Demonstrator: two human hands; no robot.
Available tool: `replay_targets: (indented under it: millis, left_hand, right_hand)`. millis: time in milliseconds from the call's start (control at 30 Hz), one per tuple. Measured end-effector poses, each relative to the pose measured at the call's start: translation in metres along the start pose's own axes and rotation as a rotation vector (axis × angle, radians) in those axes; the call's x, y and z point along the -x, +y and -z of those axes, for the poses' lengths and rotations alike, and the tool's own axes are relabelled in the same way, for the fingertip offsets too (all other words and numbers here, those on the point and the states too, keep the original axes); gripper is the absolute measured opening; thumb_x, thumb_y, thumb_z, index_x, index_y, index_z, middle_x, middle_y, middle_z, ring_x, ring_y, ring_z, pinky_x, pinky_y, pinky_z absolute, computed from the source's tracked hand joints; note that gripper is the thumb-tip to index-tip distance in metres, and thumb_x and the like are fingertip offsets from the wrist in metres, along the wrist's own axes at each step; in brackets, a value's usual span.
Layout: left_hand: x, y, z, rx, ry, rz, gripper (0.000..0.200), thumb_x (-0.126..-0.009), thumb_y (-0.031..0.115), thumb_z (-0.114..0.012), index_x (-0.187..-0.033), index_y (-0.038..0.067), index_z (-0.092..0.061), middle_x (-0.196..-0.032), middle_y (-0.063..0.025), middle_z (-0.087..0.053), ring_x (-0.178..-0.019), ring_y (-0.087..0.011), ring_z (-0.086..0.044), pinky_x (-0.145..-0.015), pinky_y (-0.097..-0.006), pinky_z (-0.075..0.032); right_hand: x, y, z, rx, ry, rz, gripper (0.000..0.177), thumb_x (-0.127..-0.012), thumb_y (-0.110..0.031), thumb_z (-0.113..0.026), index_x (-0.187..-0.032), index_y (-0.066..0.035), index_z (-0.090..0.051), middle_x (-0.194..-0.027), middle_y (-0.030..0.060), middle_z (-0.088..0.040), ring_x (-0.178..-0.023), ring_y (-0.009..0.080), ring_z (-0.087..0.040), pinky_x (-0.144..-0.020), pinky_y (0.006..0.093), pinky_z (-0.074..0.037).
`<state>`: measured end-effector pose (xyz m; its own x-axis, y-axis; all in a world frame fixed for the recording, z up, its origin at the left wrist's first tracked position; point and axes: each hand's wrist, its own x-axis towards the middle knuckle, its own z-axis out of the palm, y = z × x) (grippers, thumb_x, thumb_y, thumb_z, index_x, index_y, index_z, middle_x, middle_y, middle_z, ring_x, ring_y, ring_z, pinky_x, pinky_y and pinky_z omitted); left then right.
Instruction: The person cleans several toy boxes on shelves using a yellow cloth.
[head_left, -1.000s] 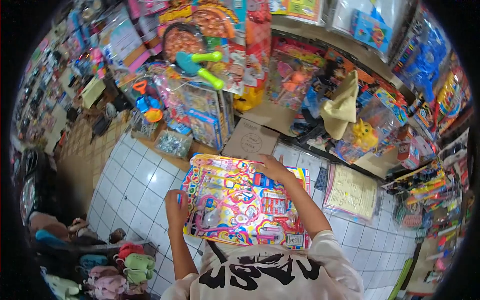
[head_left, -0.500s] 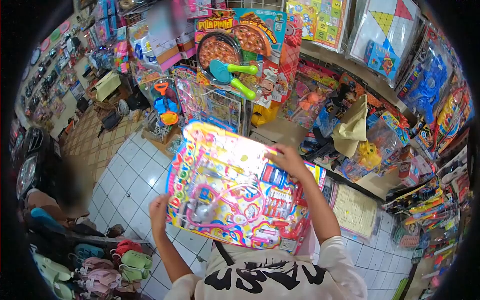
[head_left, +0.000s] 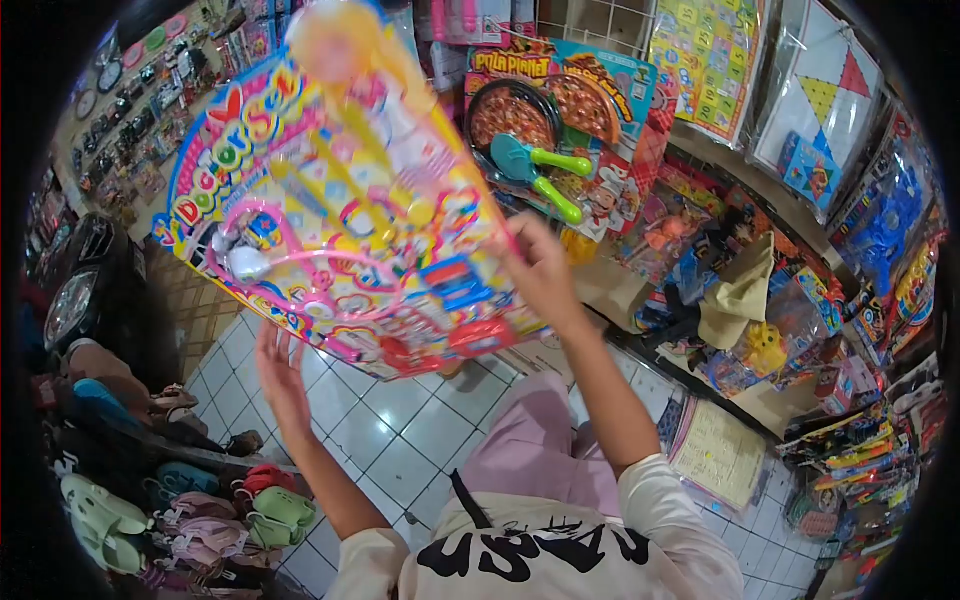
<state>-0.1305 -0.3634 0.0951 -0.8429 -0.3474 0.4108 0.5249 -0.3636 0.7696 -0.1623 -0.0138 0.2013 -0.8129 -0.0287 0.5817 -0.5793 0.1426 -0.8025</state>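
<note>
That colourful plastic-fronted cardboard doctor-set pack [head_left: 340,220] had swung up from waist height, the grip of the right hand [head_left: 545,272] pinching its edge, the left hand [head_left: 278,362] spread open just beneath.

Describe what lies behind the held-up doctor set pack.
The pizza playset pokes out past the right edge of the doctor set pack, partly covered. Whatever hangs directly behind the pack is hidden.

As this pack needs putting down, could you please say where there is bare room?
The white tiled floor is bare between the sandals and the low shelf. That shelf and the wall of hanging toys are crowded. The right hand grips the doctor set pack.
</note>
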Motion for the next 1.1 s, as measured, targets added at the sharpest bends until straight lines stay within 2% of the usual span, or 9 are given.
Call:
replay_targets:
  millis: [100, 233, 400, 567, 667, 733, 800, 900, 1100]
  left_hand:
    - [-0.003, -0.043, 0.027, -0.145, 0.31, 0.047, 0.052, -0.094, 0.023, -0.051, -0.137, 0.005, -0.027, -0.131, -0.0106, -0.044, -0.118, -0.0199, -0.043, -0.101, -0.0353, -0.033]
    - [0.016, -0.1, 0.094, -0.057, 0.443, -0.003, 0.046, -0.092, 0.012, -0.054, -0.131, 0.003, -0.033, -0.131, -0.0093, -0.044, -0.118, -0.018, -0.043, -0.098, -0.0312, -0.035]
    - [0.051, -0.131, 0.15, -0.052, 0.362, 0.05, 0.042, -0.091, 0.007, -0.053, -0.13, 0.004, -0.036, -0.127, -0.0092, -0.049, -0.112, -0.0165, -0.048, -0.094, -0.0302, -0.039]
    - [0.027, -0.154, 0.142, -0.181, 0.365, 0.165, 0.036, -0.092, 0.006, -0.052, -0.126, 0.004, -0.039, -0.12, -0.007, -0.054, -0.104, -0.0158, -0.053, -0.09, -0.0284, -0.042]
    - [-0.021, -0.168, 0.119, -0.371, 0.279, 0.286, 0.052, -0.093, 0.024, -0.052, -0.138, 0.007, -0.032, -0.131, -0.0104, -0.043, -0.11, -0.0175, -0.049, -0.088, -0.03, -0.044]
    - [-0.05, -0.178, 0.112, -0.803, 0.213, 0.361, 0.075, -0.087, 0.044, -0.055, -0.146, 0.018, -0.017, -0.151, -0.0176, -0.008, -0.137, -0.0367, -0.013, -0.109, -0.05, -0.014]
    - [-0.066, -0.165, 0.073, -0.921, 0.215, 0.383, 0.08, -0.085, 0.05, -0.054, -0.147, 0.02, -0.012, -0.152, -0.0185, -0.004, -0.139, -0.0401, 0.006, -0.108, -0.0556, 0.003]
    - [-0.061, -0.171, 0.066, -0.835, 0.119, 0.283, 0.081, -0.085, 0.047, -0.055, -0.147, 0.02, -0.009, -0.152, -0.0173, -0.006, -0.138, -0.0407, 0.003, -0.106, -0.0582, 0.004]
    - [0.011, -0.179, 0.056, -0.717, 0.027, 0.419, 0.057, -0.088, 0.019, -0.055, -0.139, 0.008, -0.033, -0.145, -0.0164, -0.03, -0.138, -0.0298, -0.018, -0.112, -0.0379, -0.012]
  right_hand:
    - [0.025, 0.05, -0.032, 0.008, -0.363, -0.132, 0.023, -0.088, -0.016, -0.061, -0.105, -0.003, -0.054, -0.101, 0.001, -0.055, -0.089, 0.0063, -0.05, -0.076, 0.0239, -0.043]
    - [0.07, 0.107, -0.072, -0.007, -0.622, -0.145, 0.059, -0.092, -0.022, -0.056, -0.14, -0.004, -0.026, -0.122, 0.0077, -0.05, -0.111, 0.015, -0.046, -0.098, 0.03, -0.036]
    - [0.121, 0.173, -0.1, -0.07, -0.72, -0.355, 0.041, -0.094, -0.026, -0.053, -0.125, -0.001, -0.046, -0.112, 0.0068, -0.058, -0.101, 0.013, -0.052, -0.088, 0.0292, -0.043]
    - [0.117, 0.203, -0.099, -0.148, -0.604, -0.517, 0.029, -0.093, -0.024, -0.054, -0.109, 0.0, -0.06, -0.095, 0.003, -0.064, -0.086, 0.0084, -0.056, -0.078, 0.0267, -0.047]
    - [0.094, 0.218, -0.101, -0.194, -0.472, -0.532, 0.026, -0.091, -0.02, -0.057, -0.103, 0.003, -0.061, -0.088, 0.0021, -0.065, -0.081, 0.0066, -0.057, -0.072, 0.0254, -0.047]
    - [0.074, 0.219, -0.109, -0.254, -0.332, -0.559, 0.026, -0.09, -0.02, -0.058, -0.103, 0.003, -0.061, -0.089, 0.0033, -0.066, -0.081, 0.0073, -0.058, -0.072, 0.0259, -0.048]
    - [0.056, 0.251, -0.118, -0.166, -0.246, -0.442, 0.027, -0.09, -0.02, -0.059, -0.104, 0.003, -0.06, -0.091, 0.0043, -0.066, -0.082, 0.0082, -0.058, -0.073, 0.0262, -0.048]
    - [0.026, 0.274, -0.129, -0.113, -0.151, -0.391, 0.027, -0.089, -0.019, -0.06, -0.105, 0.003, -0.06, -0.092, 0.0054, -0.066, -0.083, 0.0092, -0.059, -0.074, 0.0268, -0.047]
    - [-0.029, 0.297, -0.147, -0.18, -0.067, -0.453, 0.025, -0.089, -0.014, -0.061, -0.108, 0.002, -0.059, -0.099, 0.0041, -0.064, -0.089, 0.0092, -0.057, -0.078, 0.0263, -0.046]
